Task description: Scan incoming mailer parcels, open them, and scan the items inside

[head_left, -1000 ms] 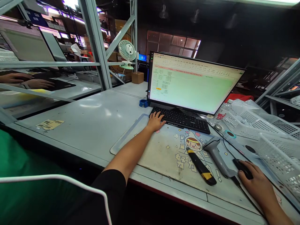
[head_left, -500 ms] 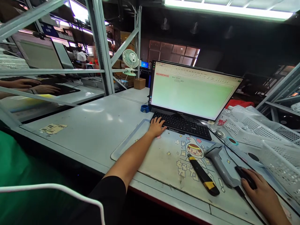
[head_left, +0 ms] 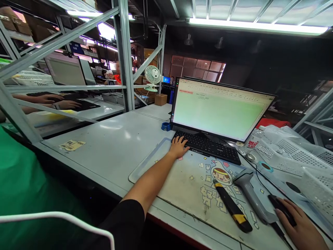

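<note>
The left arm stretches forward from a black sleeve [head_left: 127, 218], angled inward across the desk mat [head_left: 179, 184]. Its left hand [head_left: 179, 147] lies palm down, open with the fingers slightly spread, on the left end of the black keyboard [head_left: 215, 148], which sits on the counter [head_left: 111, 146] just before the monitor [head_left: 221, 111]. Whether any key is pressed cannot be told.

The right hand [head_left: 299, 218] curls over the black mouse [head_left: 284, 210] near the lower right corner, thumb along the side nearer the grey scanner [head_left: 256, 196]. The scanner lies between the mouse and a black-and-yellow utility knife [head_left: 232, 208].

The palm covers part of the mouse, and the right forearm runs out of view at the corner. The sleeve fades into the dark below the counter's edge. The monitor's text is too small to read. White baskets [head_left: 318, 189] are cut off at the right edge; at left, a frame bar [head_left: 56, 113] partly hides a co-worker's arms [head_left: 33, 100].
</note>
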{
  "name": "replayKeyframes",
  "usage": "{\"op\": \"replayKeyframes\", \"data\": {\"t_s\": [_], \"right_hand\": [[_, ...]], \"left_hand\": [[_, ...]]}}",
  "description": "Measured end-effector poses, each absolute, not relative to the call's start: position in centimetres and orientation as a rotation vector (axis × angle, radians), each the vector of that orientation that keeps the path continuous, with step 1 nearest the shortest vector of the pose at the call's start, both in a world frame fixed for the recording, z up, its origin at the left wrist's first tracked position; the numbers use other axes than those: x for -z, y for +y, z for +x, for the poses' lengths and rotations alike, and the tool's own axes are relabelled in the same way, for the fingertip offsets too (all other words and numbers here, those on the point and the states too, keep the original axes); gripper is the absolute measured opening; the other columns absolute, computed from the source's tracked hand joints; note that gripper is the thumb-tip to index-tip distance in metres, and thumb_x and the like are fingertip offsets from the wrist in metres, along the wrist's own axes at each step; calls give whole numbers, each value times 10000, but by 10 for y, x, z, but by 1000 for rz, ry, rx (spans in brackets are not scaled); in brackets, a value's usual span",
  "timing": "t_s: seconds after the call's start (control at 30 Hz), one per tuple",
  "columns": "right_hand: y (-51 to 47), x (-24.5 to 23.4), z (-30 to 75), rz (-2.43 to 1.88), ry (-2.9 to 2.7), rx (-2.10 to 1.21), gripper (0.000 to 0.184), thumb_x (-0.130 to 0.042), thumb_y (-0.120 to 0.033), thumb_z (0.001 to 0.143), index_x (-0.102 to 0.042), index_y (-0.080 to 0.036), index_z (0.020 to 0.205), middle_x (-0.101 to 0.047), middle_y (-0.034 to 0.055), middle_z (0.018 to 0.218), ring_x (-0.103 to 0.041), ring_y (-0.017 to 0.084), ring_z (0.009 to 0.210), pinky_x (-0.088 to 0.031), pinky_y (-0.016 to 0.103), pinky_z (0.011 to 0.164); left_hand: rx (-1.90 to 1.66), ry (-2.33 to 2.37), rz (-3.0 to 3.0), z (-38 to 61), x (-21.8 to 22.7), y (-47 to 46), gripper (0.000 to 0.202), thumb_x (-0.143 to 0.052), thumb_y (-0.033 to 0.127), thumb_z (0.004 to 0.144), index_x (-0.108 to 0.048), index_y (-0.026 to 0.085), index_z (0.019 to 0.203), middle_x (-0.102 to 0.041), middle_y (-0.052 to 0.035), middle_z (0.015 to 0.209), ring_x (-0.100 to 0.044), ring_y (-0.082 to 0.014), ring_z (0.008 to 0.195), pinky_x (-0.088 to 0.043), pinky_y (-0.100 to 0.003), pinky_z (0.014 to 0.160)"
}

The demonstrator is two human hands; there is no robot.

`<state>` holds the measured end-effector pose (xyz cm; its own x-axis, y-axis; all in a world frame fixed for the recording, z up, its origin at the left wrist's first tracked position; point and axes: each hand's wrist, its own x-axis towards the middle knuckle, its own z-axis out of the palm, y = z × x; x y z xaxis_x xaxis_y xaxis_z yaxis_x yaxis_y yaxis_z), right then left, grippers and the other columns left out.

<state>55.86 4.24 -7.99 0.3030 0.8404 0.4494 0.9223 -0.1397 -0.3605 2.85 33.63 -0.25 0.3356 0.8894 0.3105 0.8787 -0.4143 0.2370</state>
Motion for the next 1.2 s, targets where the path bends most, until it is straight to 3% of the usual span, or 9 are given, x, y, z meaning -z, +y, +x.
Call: {"op": "replayKeyframes", "data": {"t_s": [0.23, 0.4, 0.6, 1.2], "right_hand": [[43, 80, 560, -1968, -1588, 190, 730, -498, -767, 926, -700, -262, 1412, -621, 111, 1504, -655, 392, 1307, -529, 565, 1105], [41, 77, 557, -2044, -1561, 122, 762, -475, -803, 922, -682, -290, 1446, -584, 87, 1553, -644, 388, 1322, -575, 555, 1015], [43, 85, 564, -2024, -1546, 165, 811, -449, -811, 930, -682, -228, 1444, -603, 127, 1510, -630, 404, 1325, -501, 578, 1134], [43, 81, 556, -2016, -1545, 243, 798, -431, -783, 947, -683, -195, 1424, -608, 149, 1472, -620, 392, 1339, -471, 585, 1194]], "left_hand": [[-602, 1688, 2537, 29, 0, 334, 624, -458, 551, 1097, -519, 248, 1640, -306, -77, 1772, -227, -385, 1643, -164, -557, 1364], [-582, 1687, 2539, 28, 0, 334, 632, -428, 569, 1106, -498, 261, 1653, -293, -62, 1778, -207, -376, 1650, -157, -551, 1365], [-573, 1696, 2535, 29, 2, 337, 628, -422, 572, 1109, -494, 270, 1655, -285, -54, 1781, -206, -366, 1651, -144, -545, 1369], [-587, 1724, 2578, 27, 3, 337, 609, -451, 561, 1109, -519, 270, 1640, -333, -57, 1761, -258, -375, 1631, -202, -543, 1352]]}}
